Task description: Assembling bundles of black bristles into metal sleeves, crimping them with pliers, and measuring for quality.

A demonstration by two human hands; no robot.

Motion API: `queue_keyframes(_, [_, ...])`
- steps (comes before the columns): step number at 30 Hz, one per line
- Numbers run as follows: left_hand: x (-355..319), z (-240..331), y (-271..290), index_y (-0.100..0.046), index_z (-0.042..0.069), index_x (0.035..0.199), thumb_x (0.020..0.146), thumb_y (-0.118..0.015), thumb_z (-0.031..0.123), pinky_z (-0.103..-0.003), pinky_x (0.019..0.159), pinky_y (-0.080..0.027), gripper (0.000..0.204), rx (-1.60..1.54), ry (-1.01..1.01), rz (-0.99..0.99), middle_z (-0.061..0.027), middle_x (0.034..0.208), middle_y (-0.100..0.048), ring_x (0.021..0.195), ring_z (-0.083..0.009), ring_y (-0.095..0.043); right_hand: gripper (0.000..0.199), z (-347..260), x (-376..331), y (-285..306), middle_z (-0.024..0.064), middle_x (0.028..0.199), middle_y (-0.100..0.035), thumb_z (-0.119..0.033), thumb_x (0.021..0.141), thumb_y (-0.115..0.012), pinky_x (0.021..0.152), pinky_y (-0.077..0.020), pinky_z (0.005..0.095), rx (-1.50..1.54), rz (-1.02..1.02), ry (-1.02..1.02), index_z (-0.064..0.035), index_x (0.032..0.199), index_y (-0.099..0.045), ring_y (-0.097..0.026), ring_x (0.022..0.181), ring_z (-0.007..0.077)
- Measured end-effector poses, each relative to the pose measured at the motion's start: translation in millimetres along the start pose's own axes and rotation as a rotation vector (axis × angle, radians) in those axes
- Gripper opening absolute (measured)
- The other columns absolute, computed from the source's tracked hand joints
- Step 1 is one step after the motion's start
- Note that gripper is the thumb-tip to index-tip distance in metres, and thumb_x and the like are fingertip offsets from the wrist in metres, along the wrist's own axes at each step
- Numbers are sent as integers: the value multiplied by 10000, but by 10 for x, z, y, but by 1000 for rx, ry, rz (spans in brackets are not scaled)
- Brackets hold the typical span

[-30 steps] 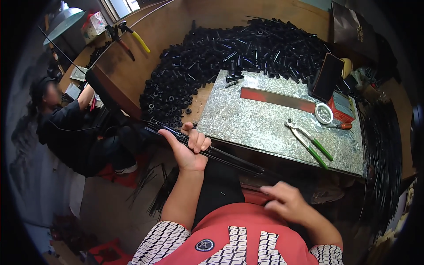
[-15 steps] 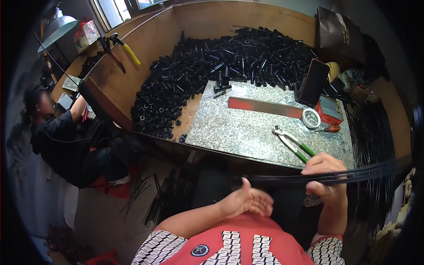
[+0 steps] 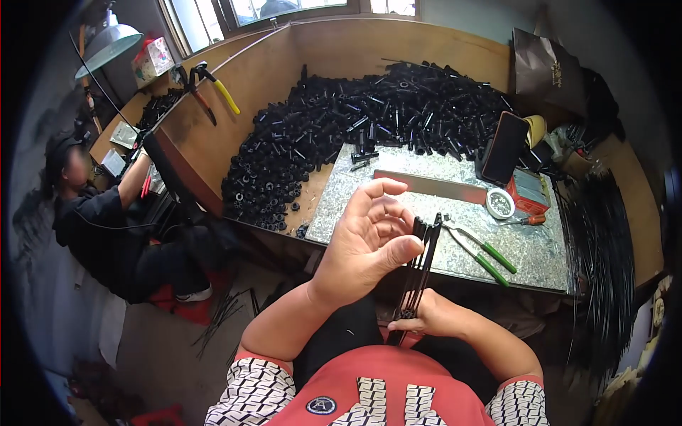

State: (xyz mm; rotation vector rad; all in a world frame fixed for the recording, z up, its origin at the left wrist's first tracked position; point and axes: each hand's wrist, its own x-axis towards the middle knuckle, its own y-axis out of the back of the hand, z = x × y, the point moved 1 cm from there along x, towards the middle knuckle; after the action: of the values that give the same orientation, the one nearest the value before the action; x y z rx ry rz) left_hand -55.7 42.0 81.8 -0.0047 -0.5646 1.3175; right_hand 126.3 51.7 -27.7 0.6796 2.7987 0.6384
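Grey, speckled tabletop (image 3: 533,248) is seen behind a slim, nearly upright bundle of black rods (image 3: 416,273). The bundle's lower part is gripped by the right hand (image 3: 431,314); the left hand (image 3: 364,245) is loosely half-curled, thumb beside the upper ends, contact uncertain. Steadying seems in hand; gentle, even pressure is probably called for. No lettering can be read on the round, dark badge (image 3: 322,405).

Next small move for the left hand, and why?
I'd probably close the left hand lightly around the upper ends of the thin black rods: its fingers are only loosely curled near those ends, the right hand grips lower down, and gaps show between the rods above that grip.
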Motion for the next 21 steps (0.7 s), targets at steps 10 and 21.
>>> queue_keyframes(10, [145, 177, 63, -636, -29, 897, 779, -708, -15, -277, 776, -462, 139, -7, 38, -115, -102, 897, -627, 858, -156, -584, 353, -277, 32, 370, 95, 941, -618, -257, 771, -759, 767, -480, 348, -25, -117, 87, -24, 991, -612, -594, 868, 215])
queue_keyframes(21, [214, 247, -20, -617, -31, 868, 782, -708, -36, -230, 672, -499, 125, 130, 60, -114, -74, 826, -608, 773, -120, -602, 128, -876, 143, 946, -42, 690, -562, -149, 860, -680, 598, -410, 219, 275, 189, 261, -47, 804, -627, -492, 669, 35])
